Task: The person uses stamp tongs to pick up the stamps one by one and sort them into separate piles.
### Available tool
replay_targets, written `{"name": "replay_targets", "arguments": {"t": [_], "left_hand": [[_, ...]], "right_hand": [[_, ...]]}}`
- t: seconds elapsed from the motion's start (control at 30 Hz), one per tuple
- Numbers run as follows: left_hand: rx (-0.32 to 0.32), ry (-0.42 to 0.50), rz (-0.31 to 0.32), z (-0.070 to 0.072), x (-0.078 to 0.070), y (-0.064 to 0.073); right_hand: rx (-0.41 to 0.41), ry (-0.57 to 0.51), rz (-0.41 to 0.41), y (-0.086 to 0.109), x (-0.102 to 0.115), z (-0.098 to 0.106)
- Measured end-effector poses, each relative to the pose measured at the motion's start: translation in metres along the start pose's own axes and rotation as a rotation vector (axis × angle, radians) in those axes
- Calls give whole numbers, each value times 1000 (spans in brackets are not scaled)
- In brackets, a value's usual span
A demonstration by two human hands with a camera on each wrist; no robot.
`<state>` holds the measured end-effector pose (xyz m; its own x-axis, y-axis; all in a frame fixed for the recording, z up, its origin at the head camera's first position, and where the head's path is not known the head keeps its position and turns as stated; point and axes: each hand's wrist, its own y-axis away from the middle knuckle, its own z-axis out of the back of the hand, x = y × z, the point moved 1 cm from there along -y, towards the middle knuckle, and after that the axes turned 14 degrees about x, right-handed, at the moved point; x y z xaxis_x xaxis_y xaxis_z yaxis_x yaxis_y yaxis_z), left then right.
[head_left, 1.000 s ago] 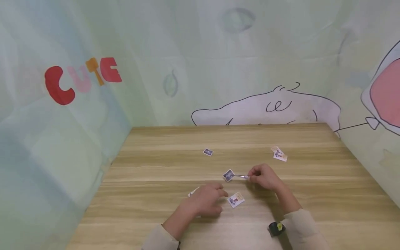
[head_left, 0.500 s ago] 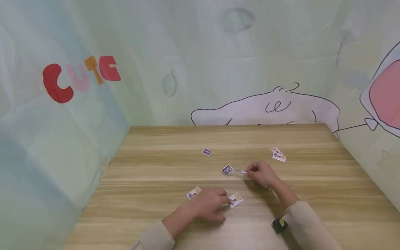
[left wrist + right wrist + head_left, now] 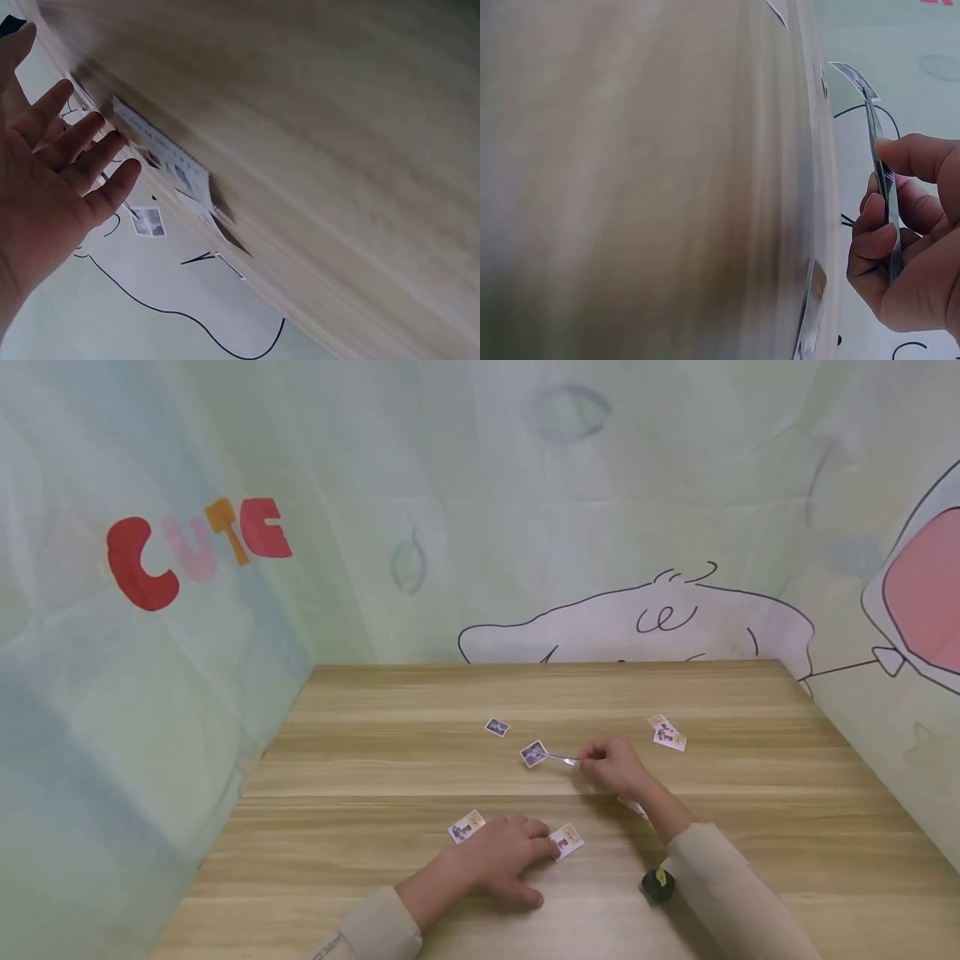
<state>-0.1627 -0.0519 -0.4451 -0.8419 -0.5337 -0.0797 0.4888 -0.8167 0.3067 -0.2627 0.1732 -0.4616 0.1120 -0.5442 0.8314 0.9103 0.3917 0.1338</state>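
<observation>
My right hand pinches thin metal tweezers, whose tip grips a small purple stamp lifted a little above the wooden table. In the right wrist view the tweezers run between thumb and fingers, with the stamp at their tip. My left hand lies flat on the table, fingers straight; its fingertips touch a stamp on the right. Another stamp lies just left of that hand. The left wrist view shows the left hand with spread fingers beside a stamp.
A further stamp lies beyond the held one, and two overlapping stamps sit to the right. A small black object with a yellow spot rests by my right sleeve. Fabric walls with cartoon drawings close in the table on three sides.
My right hand has carried the tweezers and purple stamp up and to the left, away from me. My left hand has settled flat, fingers now on the near stamp.
</observation>
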Motion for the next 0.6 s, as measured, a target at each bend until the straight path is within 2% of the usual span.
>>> {"name": "replay_targets", "arguments": {"t": [0.13,0.47,0.6], "left_hand": [[34,17,21,0,-1,0],[37,23,80,0,1,1],[34,34,84,-2,1,1]], "right_hand": [[-4,-20,-7,-9,2,-1],[7,-58,-25,-26,9,-3],[-1,-70,-39,-31,8,-7]]}}
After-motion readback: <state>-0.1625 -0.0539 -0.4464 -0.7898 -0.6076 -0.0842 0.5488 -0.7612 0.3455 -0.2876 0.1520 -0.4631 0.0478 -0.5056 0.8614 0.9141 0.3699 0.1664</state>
